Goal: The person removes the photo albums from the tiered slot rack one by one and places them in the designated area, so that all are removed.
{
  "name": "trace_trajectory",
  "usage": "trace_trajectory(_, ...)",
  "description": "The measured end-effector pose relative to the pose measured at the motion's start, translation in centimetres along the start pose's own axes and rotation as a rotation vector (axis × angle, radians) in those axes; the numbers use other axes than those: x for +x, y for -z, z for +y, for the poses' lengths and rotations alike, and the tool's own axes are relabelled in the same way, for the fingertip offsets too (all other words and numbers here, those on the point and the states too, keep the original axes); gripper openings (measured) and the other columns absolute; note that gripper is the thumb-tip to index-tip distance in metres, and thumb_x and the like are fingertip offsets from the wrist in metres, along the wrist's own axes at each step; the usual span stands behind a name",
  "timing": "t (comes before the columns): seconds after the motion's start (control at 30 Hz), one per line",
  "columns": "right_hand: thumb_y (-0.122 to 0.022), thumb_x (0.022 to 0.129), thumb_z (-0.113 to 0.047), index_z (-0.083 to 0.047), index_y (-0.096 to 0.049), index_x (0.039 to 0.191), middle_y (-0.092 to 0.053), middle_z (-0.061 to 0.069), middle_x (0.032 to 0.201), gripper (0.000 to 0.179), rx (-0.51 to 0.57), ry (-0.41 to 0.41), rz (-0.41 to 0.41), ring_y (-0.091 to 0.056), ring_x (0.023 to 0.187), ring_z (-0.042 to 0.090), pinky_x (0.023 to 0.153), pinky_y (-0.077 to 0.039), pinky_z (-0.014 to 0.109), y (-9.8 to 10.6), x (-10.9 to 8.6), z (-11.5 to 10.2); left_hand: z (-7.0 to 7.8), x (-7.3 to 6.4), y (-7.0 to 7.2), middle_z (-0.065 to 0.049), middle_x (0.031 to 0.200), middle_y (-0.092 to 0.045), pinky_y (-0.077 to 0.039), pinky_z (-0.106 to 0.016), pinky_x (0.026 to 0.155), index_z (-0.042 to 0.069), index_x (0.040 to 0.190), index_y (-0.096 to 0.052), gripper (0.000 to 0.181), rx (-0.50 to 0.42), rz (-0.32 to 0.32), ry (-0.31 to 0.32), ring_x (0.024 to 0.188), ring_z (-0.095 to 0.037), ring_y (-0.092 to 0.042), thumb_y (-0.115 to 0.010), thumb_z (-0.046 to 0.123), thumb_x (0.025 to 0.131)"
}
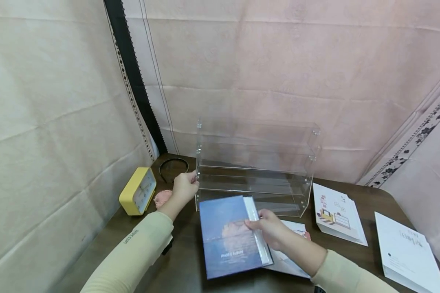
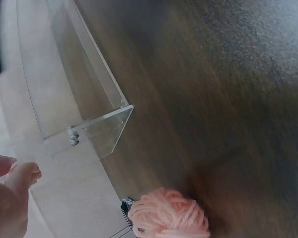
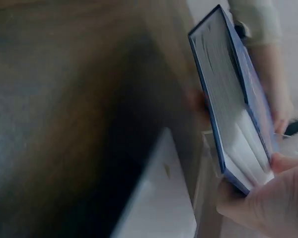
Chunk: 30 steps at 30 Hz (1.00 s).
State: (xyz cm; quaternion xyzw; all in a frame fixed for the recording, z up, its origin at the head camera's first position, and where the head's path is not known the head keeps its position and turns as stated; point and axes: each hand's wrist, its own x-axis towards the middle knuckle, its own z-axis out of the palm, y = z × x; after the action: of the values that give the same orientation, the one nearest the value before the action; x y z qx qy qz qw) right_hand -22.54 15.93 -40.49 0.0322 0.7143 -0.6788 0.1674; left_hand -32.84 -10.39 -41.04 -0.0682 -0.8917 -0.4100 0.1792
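Note:
My right hand (image 1: 273, 230) grips the page edge of a blue photo album (image 1: 225, 240), thumb on the cover. The album is held tilted in front of a clear acrylic rack (image 1: 254, 191) with several tiers. In the right wrist view, the album (image 3: 228, 94) shows its thick white pages between blue covers, and the right hand (image 3: 273, 198) clasps its lower end. My left hand (image 1: 183, 189) pinches the left side panel of the rack. The left wrist view shows the thumb and fingers of the left hand (image 2: 12, 191) at that panel's edge, partly cut off.
Behind the right hand, a white book (image 1: 289, 266) lies partly hidden on the dark table (image 1: 183, 260). Two white books, one with a truck picture (image 1: 339, 213) and one plainer (image 1: 408, 252), lie at right. A yellow clock (image 1: 137, 191), pink yarn (image 1: 163, 198) and black headband (image 1: 174, 159) are left.

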Motion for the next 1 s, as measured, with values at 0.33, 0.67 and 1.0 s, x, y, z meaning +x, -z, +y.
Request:
trace_trajectory(0.33, -0.065, 0.081, 0.000, 0.012, -0.042, 0.105, -0.055, 0.020, 0.093, 0.035, -0.174, -0.096, -0.124, -0.058, 0.079, 0.027, 0.068, -0.051, 0.038, -4.6, 3.1, 3.1, -0.1, -0.2, 0.0, -0.010, 0.089, -0.071, -0.048, -0.031, 0.061, 0.004, 0.119, -0.064, 0.045, -0.001, -0.008, -0.013, 0.069, -0.018, -0.055, -0.059, -0.004, 0.076)
trace_trajectory(0.67, -0.071, 0.080, -0.012, 0.012, -0.048, 0.103, -0.053, 0.018, 0.087, 0.041, -0.498, -0.020, 0.001, -0.055, 0.079, 0.030, 0.069, -0.049, 0.043, -6.9, 4.8, 3.8, -0.1, 0.1, 0.0, -0.008, 0.086, -0.071, -0.045, -0.031, 0.059, 0.006, 0.119, -0.065, 0.045, 0.008, -0.008, -0.026, 0.066, -0.020, -0.052, -0.059, -0.003, 0.076)
trace_trajectory(1.0, -0.075, 0.078, -0.030, 0.005, -0.053, 0.102, -0.041, 0.018, 0.091, 0.049, -1.036, 0.132, 0.082, -0.040, 0.086, 0.032, 0.067, -0.040, 0.046, -7.3, 4.6, 3.8, 0.4, 0.2, 0.0, -0.010, 0.098, -0.069, -0.044, -0.027, 0.057, 0.005, 0.123, -0.061, 0.045, -0.026, -0.036, 0.030, 0.074, -0.019, -0.056, -0.059, -0.002, 0.079)
